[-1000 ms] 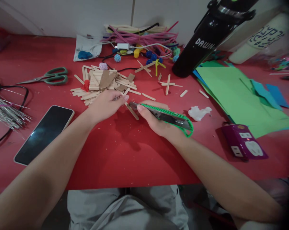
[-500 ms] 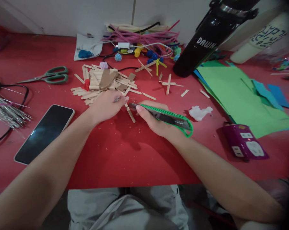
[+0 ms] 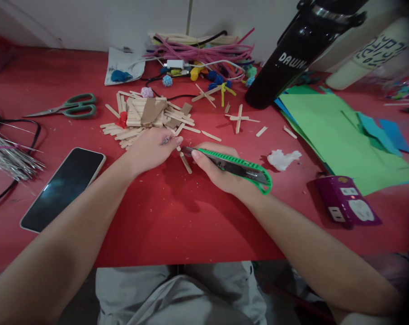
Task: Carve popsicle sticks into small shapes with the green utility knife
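My right hand (image 3: 218,169) is wrapped round a green box cutter (image 3: 236,165), thumb on top, its blade end pointing left toward my other hand. My left hand (image 3: 155,146) is closed in a pinch at the front of the stick pile. A wooden craft stick (image 3: 185,162) slants down from under its thumb tip, and the cutter's tip is close to that stick; whether they touch I cannot tell. Something small and silvery shows between the left fingers, too small to name. Behind the left hand lies a heap of craft sticks (image 3: 145,112) with brown cardboard pieces.
Green-handled scissors (image 3: 78,107), a phone (image 3: 65,187) and a bundle of silvery wires (image 3: 11,153) lie left. A black bottle (image 3: 285,58), green paper sheets (image 3: 340,131), crumpled tissue (image 3: 283,160) and a purple socket block (image 3: 348,201) are right. Crossed sticks (image 3: 238,118) lie behind.
The box cutter and my right hand have shifted very slightly left, toward my left hand. My left hand and the things on the table look the same.
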`<state>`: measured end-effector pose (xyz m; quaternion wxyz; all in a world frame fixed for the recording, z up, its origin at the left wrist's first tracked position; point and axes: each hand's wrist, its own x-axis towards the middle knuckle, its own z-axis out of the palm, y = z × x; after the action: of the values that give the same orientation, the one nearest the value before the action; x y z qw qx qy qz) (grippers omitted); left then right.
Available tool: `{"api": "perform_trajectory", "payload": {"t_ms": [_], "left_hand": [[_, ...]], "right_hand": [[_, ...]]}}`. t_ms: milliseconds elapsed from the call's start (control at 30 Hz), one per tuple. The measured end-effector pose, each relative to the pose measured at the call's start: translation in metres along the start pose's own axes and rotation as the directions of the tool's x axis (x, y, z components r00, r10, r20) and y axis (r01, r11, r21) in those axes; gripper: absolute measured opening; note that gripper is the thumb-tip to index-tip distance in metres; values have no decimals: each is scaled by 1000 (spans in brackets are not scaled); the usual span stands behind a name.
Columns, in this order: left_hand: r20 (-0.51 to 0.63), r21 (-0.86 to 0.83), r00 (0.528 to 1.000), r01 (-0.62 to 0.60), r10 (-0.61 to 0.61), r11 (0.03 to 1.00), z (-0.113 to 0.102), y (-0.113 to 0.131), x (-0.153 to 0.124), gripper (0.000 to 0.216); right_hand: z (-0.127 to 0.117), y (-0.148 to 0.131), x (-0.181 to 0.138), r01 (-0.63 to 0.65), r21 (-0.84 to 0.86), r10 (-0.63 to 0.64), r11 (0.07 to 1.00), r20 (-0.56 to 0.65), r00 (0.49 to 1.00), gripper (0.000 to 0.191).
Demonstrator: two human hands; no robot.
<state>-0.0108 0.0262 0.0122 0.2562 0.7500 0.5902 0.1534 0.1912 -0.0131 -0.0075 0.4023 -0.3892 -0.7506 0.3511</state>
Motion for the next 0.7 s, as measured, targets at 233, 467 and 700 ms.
{"api": "perform_trajectory", "payload": {"t_ms": [233,467,700], "left_hand": [[-3,-8,1000,9,-9,1000,0,0,0,37],[-10,-17,1000,-1,0,1000,2,-1,1,37],[-5,15,1000,-14,14,1000,3,-1,3,37]], "right_hand": [[0,2,0,19,7,-19,1000,0,1000,36],[-1,0,1,75,-12,-75,997,34,997,37],[0,5,0,169,-40,-167,985,52,985,32]]}}
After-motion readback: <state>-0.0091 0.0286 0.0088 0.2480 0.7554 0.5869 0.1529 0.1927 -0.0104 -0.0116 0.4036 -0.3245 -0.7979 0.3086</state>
